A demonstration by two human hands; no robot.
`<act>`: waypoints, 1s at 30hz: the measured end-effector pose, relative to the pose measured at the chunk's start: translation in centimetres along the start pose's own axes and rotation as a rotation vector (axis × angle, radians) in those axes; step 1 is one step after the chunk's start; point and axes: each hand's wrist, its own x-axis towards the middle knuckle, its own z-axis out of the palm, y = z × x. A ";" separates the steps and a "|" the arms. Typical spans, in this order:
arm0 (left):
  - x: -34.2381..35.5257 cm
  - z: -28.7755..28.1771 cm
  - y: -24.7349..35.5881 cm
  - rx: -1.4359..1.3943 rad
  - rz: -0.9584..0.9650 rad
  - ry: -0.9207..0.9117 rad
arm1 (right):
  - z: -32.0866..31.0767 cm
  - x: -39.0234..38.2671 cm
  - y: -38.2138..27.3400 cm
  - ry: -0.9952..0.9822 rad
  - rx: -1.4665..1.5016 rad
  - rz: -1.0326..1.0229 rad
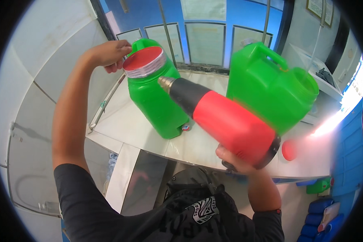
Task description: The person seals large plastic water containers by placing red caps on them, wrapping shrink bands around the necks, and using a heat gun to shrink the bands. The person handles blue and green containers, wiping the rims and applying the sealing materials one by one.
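Note:
A green plastic water jug (153,94) stands tilted on the white counter, left of centre. Its wide red lid (143,57) has crinkled clear film (149,68) wrapped around the rim. My left hand (111,55) is at the far left side of that lid, fingers curled by the jug's handle; the exact grip is partly hidden. A red and black heat gun (230,121) is gripped in my right hand (234,158), its metal nozzle pointing at the film-wrapped rim. Right of it stands a second green jug (256,76), its wide mouth uncovered.
A round red lid (288,150) lies on the white counter (149,141) at the right. Blue panels with framed sheets (205,42) rise behind. Below at the far right are several blue containers (316,218) and a small green one (318,185). A metal rail (107,103) runs along the left edge.

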 end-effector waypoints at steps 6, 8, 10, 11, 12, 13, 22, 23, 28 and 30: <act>0.7 2.5 -0.4 0.017 0.646 0.090 | -3.5 -4.1 2.7 0.154 -0.221 -0.305; 1.0 3.9 -0.2 0.042 0.579 0.039 | -6.9 -7.8 3.2 0.049 0.295 -0.202; 1.1 5.0 0.5 0.037 0.577 0.035 | -11.9 -12.0 3.4 0.062 0.279 -0.085; 0.9 5.3 0.7 0.013 0.564 0.070 | -14.8 -14.3 2.6 0.100 0.005 -0.009; 0.6 5.7 1.1 -0.053 0.505 0.087 | -16.5 -16.2 2.7 0.178 0.051 -0.068; 0.5 6.0 1.5 -0.097 0.410 0.096 | -17.9 -17.8 2.4 0.254 0.117 -0.135; 1.2 5.5 6.4 0.222 -0.225 0.075 | -30.1 -11.3 -1.7 0.911 0.155 -0.108; 1.1 5.0 6.7 0.195 -0.152 0.058 | -32.0 -9.7 -1.6 0.896 0.156 -0.074; 1.2 4.0 5.9 0.000 -0.029 -0.103 | -39.9 -0.9 0.4 0.757 -0.335 0.087; 1.8 4.5 5.4 -0.208 0.041 -0.030 | -42.7 3.4 0.1 0.690 -0.662 0.233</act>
